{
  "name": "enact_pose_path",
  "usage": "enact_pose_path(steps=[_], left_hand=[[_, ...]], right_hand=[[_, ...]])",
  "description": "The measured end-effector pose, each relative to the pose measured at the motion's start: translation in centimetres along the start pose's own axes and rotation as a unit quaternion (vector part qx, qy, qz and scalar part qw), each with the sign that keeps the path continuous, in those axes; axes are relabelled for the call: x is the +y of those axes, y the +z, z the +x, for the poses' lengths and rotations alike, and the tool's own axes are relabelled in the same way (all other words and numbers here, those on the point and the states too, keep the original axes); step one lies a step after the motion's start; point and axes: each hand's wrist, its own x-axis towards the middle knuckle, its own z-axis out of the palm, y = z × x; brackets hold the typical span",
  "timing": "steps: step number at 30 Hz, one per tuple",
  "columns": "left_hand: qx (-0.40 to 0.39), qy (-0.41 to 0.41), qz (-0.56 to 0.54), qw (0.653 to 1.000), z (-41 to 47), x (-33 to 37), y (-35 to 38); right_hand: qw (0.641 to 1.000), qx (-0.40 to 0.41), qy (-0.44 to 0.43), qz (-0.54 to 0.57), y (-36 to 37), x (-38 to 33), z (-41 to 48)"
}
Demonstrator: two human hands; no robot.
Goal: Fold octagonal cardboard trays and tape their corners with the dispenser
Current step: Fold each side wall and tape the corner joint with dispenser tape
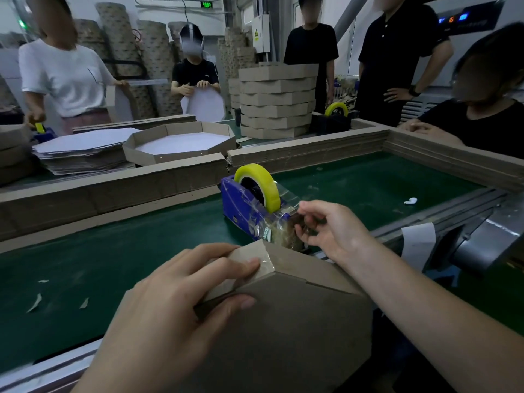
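the cardboard tray [283,321] sits low in the view, from the centre down toward 5 o'clock, tilted with its brown underside facing up and one folded corner pointing toward 12 o'clock. the left hand [181,296] comes in from 7 o'clock and grips that corner: the fingers curl over the side wall, one fingertip lying on a clear strip of tape [265,266] stuck across the fold, and the thumb presses on the underside.

the right hand [326,225] reaches in from 4 o'clock, its fingers curled and pinching the loose tape end [286,219] at the near end of the blue tape dispenser [241,205]. the dispenser stands on the green belt [113,251] just past the tray's corner, near the middle of the view, with a yellow tape roll [263,180] on top.

on the belt at 3 o'clock lies a small white earbud [410,200]. toward 11 o'clock a folded tray [178,146] rests beside a pile of flat sheets [82,148]. at 12 o'clock is a stack of finished trays [278,100], with a second dispenser [336,114] just to its right. several people stand along the far side.
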Motion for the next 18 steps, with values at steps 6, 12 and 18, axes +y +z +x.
enact_pose_path(steps=[6,12,18], left_hand=[[-0.005,0.001,-0.007,1.0,-0.1,-0.2,0.0],[-0.016,0.002,0.015,1.0,-0.1,-0.2,0.0],[-0.016,0.007,0.014,1.0,-0.1,0.0,0.0]], right_hand=[[0.998,-0.041,-0.039,0.023,-1.2,0.8,0.1],[0.996,-0.048,-0.065,0.041,-1.4,1.0,-0.2],[0.985,0.005,-0.078,-0.155,-2.9,0.9,-0.7]])
